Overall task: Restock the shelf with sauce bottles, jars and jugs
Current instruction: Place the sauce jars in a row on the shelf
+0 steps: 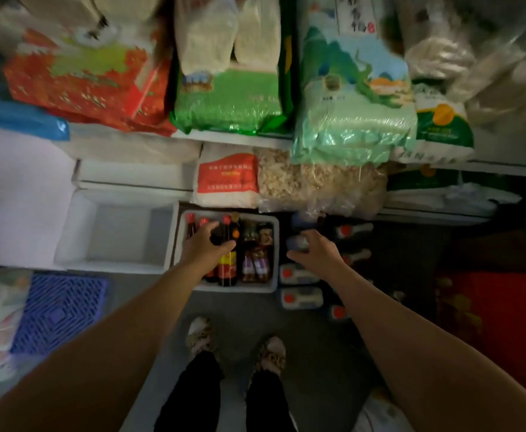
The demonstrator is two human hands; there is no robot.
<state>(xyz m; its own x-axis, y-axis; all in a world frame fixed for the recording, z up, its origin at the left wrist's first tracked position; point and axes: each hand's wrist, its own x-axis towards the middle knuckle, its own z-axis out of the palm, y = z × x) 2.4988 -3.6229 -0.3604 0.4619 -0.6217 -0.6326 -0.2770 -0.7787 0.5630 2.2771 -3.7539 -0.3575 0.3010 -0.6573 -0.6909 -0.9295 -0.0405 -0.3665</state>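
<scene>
Left hand (207, 244) hides dark bottle (227, 266) neck.

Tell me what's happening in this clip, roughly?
A person stands over a white foam box packed with sauce bottles on the floor below stocked shelves. The left hand grips a dark bottle in the box. The right hand holds a small bluish item above jugs lying beside the box.

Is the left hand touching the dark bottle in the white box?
Touching. The head view shows the left hand with thumb and fingers wrapped around the dark bottle standing in the white box; no gap shows between them.
</scene>
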